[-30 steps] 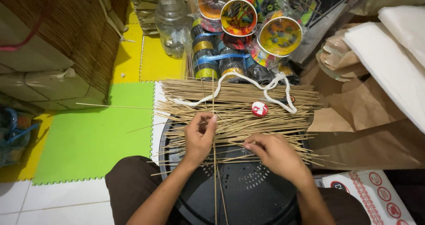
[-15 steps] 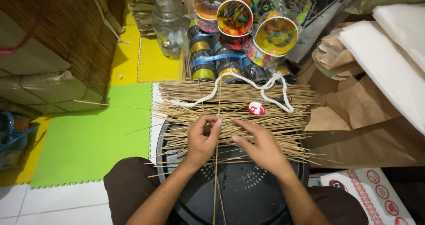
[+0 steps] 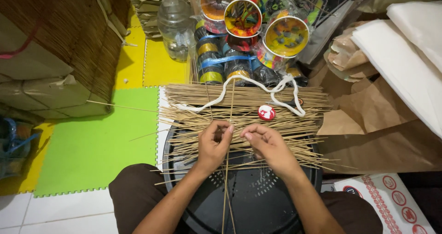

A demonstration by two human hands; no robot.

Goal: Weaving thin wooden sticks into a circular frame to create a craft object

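Both hands have drawn together: the right hand (image 3: 269,144) now meets the left hand (image 3: 215,144) over the bundle of thin bamboo sticks (image 3: 244,112) on the black round stand (image 3: 248,197). Left fingers pinch one upright stick (image 3: 226,188); whether the right fingers grip anything I cannot tell.

Bright, even indoor light; soft shadows; sharp centre; wide-angle bending at edges.

Upright stick (image 3: 226,188) perhaps behind fingers (image 3: 220,139)
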